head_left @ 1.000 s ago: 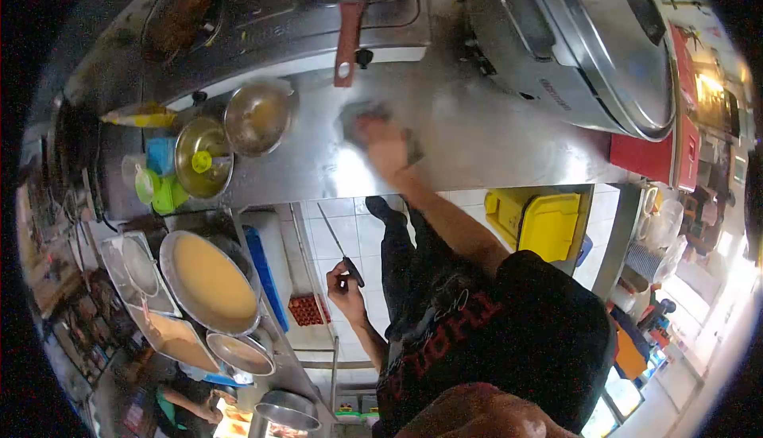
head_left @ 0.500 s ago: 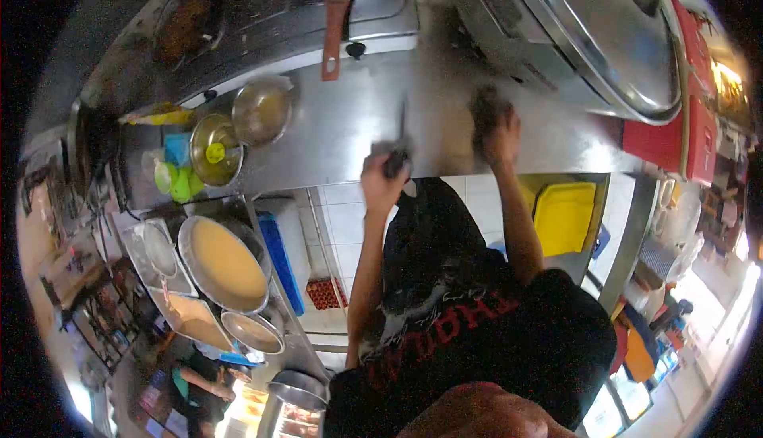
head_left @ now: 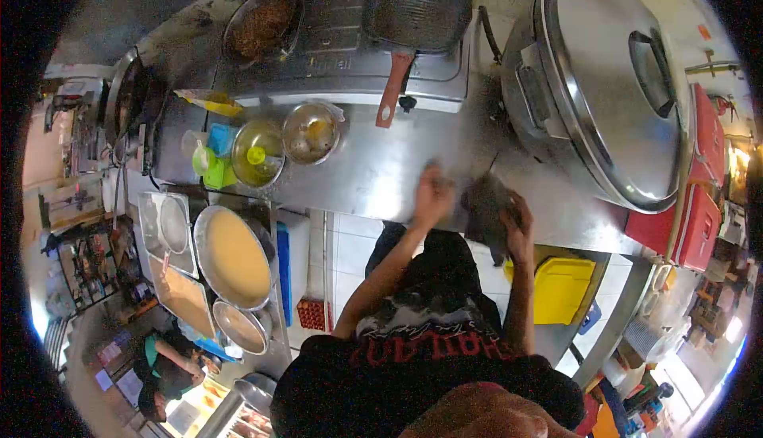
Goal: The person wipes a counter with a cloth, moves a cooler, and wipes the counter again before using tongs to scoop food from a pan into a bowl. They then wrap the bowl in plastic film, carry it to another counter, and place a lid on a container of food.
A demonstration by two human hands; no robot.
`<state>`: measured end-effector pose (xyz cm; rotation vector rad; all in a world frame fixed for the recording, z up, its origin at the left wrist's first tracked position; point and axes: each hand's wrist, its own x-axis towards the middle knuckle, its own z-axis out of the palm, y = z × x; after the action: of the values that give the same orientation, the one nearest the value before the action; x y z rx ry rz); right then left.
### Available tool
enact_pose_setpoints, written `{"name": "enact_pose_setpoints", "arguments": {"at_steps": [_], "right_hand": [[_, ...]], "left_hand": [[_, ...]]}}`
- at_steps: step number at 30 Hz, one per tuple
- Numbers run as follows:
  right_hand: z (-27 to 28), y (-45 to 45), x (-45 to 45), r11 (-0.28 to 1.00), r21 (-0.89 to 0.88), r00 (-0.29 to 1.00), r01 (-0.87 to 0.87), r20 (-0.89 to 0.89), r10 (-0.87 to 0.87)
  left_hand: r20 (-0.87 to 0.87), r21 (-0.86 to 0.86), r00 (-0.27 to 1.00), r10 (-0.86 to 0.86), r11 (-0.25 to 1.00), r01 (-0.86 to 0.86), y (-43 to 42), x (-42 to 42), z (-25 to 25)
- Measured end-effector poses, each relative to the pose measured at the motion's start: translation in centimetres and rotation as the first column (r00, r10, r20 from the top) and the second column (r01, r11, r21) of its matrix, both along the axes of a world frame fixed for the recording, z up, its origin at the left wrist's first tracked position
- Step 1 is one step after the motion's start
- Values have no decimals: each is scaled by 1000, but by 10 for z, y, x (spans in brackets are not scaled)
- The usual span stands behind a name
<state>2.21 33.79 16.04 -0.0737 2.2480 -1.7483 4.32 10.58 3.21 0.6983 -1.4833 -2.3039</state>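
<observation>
My right hand [head_left: 518,222] grips a dark cloth [head_left: 486,209], which hangs partly over the front edge of the steel counter [head_left: 366,156]. To the left of the cloth, my left hand [head_left: 433,198] is over the counter's front part. Motion smears its fingers, and I cannot make out whether anything is in them. Beyond both hands, a grill pan [head_left: 417,13] with a reddish-brown handle rests on a gas stove [head_left: 334,68]. A large lidded steel pot [head_left: 604,80] stands on the right, past my right hand.
Left on the counter are a steel bowl [head_left: 311,134], another bowl with a green object [head_left: 258,169] and green containers [head_left: 216,169]. A large basin of pale batter [head_left: 232,257] stands lower left. Red boxes [head_left: 699,227] flank the right end. A co-worker [head_left: 171,366] is at lower left.
My left hand has moved right, toward the cloth; the dark item with a thin shaft it held is no longer distinct. My right hand drew the cloth back to the counter's edge. The view shifted.
</observation>
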Motion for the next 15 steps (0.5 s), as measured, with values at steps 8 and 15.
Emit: {"name": "enact_pose_setpoints", "arguments": {"at_steps": [8,15], "right_hand": [[-25,-202,-182,676,600,759,427,-645,93],[-102,-283,-178,484,655,633,581,-737,238]], "left_hand": [[45,61,995,-90,994,87,-131,-55,132],[262,-279,900,-348,866,416,-145,-63,132]]}}
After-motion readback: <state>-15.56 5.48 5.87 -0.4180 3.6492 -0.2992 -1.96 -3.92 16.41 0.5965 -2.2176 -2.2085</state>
